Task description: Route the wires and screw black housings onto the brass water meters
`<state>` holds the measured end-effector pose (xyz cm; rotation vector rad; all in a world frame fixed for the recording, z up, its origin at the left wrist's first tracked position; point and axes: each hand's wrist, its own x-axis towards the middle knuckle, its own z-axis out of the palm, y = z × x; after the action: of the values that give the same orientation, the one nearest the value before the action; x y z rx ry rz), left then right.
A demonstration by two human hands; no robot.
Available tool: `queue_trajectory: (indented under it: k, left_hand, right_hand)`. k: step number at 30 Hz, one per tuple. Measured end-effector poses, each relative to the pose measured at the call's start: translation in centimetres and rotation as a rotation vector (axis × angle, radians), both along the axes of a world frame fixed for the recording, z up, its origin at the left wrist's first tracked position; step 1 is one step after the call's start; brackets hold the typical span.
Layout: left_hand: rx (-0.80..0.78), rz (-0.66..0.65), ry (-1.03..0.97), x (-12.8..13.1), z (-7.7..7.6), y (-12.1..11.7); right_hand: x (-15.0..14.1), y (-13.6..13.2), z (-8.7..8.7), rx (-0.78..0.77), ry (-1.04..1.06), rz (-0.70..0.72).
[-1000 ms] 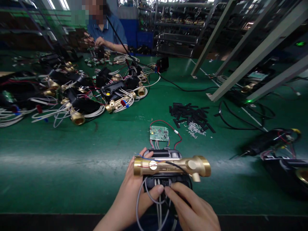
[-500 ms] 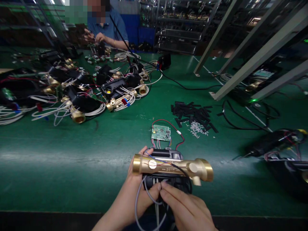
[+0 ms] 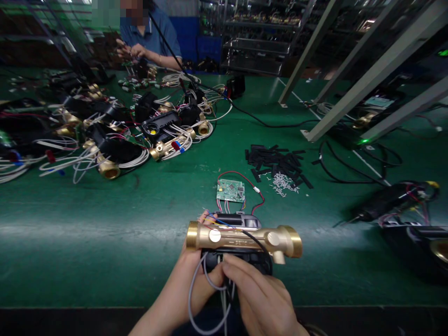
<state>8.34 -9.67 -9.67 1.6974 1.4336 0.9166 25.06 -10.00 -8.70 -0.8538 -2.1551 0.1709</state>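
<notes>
A brass pipe body (image 3: 241,239) lies crosswise on a black plastic housing (image 3: 238,261) near the bench's front edge. My left hand (image 3: 189,284) grips the left end of the housing, its thumb pressed against the grey wires (image 3: 206,298) that loop out below. My right hand (image 3: 259,294) is closed in a pinch on those wires at the housing's lower edge. A small green circuit board (image 3: 230,191) lies just beyond, tied to the housing by red and coloured leads.
A heap of black sleeve pieces (image 3: 276,163) and small metal pins (image 3: 282,182) lies right of the board. Brass-and-black assemblies with white cables (image 3: 115,140) crowd the left. A co-worker (image 3: 150,39) works at the far side. Metal frame legs (image 3: 353,79) and a black tool (image 3: 388,203) stand right.
The view and the assembly have shifted slightly left. My right hand's fingers have crept further over the wires at the housing's lower edge.
</notes>
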Motion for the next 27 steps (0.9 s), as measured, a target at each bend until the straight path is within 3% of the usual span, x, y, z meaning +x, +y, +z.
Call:
queue_trajectory:
  k: [6, 14, 20, 27]
  left_hand:
    - [0.016, 0.033, -0.001, 0.5, 0.0, 0.2]
    - [-0.079, 0.025, 0.005, 0.1, 0.2, -0.1]
    - [0.001, -0.007, 0.104, 0.1, -0.4, -0.5]
    - [0.082, -0.106, 0.169, -0.3, -0.1, -0.6]
  right_hand:
    - [1.8, -0.2, -0.7, 0.086, -0.073, 0.026]
    - [0.7, 0.1, -0.2, 0.116, -0.040, 0.048]
    - [2.0, -0.3, -1.1, 0.122, -0.089, 0.096]
    - [2.8, -0.9, -2.6, 0.069, -0.030, 0.098]
